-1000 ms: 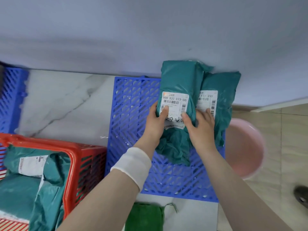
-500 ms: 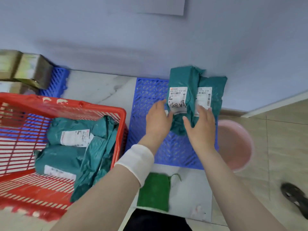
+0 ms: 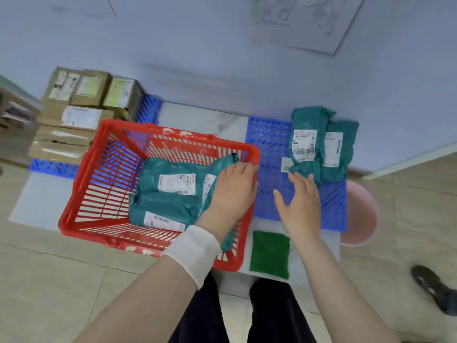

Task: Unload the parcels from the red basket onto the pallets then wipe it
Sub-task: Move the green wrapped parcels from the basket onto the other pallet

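— Both hands have come off the parcel on the pallet, and the view has swung left to take in the whole red basket point(image 3: 76, 189).
— Where are the hands?
— The person's left hand point(image 3: 232, 186) lies over the green parcels in the basket point(image 3: 170, 206), fingers fairly straight and reaching the right rim; whether they touch rim or parcel is hard to tell. The right hand point(image 3: 299, 201) is spread flat above the blue pallet point(image 3: 269, 134), holding nothing, fingertips just beside the near parcel.
— And the unloaded ones?
— Two green parcels on the pallet point(image 3: 306, 117) lean against the wall, side by side.
— Any writing?
— White labels with barcodes; the front one carries black handwriting, the print too blurred to read. A paper on the wall point(image 3: 304, 21) shows large handwritten strokes, also unreadable.
— Anything else?
— Labelled cardboard boxes point(image 3: 76, 87) are stacked on the left pallet point(image 3: 148, 107), and a green cloth point(image 3: 269, 253) lies beside the basket.
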Action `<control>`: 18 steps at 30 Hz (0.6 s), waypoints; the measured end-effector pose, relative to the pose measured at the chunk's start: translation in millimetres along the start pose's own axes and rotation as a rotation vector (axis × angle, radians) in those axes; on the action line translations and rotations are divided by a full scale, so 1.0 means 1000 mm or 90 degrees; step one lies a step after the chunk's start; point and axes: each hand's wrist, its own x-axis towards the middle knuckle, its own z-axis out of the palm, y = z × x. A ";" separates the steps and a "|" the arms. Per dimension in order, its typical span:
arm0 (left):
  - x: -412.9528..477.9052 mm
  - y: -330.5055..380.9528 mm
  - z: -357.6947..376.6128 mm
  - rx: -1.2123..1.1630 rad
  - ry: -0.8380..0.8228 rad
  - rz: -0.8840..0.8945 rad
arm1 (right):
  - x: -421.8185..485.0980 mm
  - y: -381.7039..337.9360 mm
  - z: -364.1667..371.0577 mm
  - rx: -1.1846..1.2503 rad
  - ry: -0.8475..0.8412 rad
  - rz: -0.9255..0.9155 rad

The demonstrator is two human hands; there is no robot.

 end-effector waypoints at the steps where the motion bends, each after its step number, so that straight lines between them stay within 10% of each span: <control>1: -0.008 -0.015 -0.008 0.008 -0.005 -0.004 | -0.008 -0.015 0.009 0.009 0.002 0.000; 18: -0.035 -0.146 -0.005 0.038 -0.221 -0.144 | -0.040 -0.086 0.120 0.060 -0.209 0.188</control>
